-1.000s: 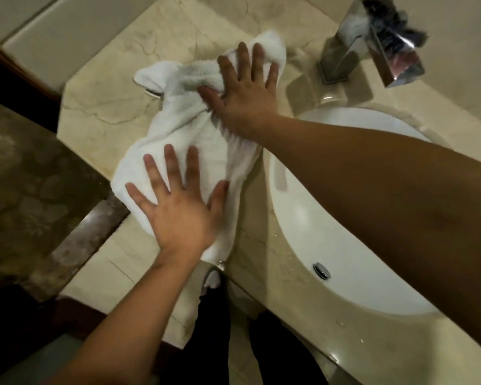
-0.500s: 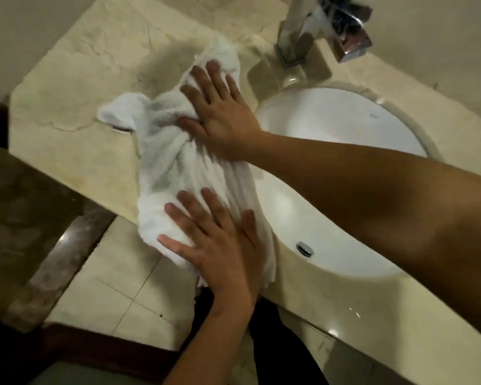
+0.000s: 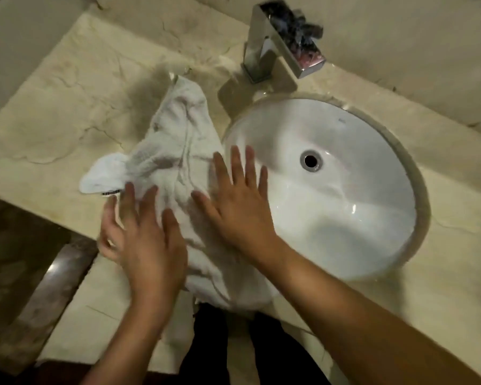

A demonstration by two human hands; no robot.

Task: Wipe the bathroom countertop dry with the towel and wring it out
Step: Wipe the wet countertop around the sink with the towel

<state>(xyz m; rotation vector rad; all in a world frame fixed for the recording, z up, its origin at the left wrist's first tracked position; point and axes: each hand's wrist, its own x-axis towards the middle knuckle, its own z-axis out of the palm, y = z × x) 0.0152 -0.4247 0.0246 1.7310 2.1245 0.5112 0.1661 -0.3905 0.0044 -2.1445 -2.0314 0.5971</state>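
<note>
crumpled terry towel (image 3: 175, 151) | veined marble countertop (image 3: 75, 87) | oval glossy sink (image 3: 345, 218)

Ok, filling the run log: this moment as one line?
phase: wiping | left hand, right hand: flat on white terry towel | beige marble countertop

place: bathroom | evidence: white sink (image 3: 345, 218), chrome faucet (image 3: 263, 54) (marble countertop (image 3: 67, 107))
</note>
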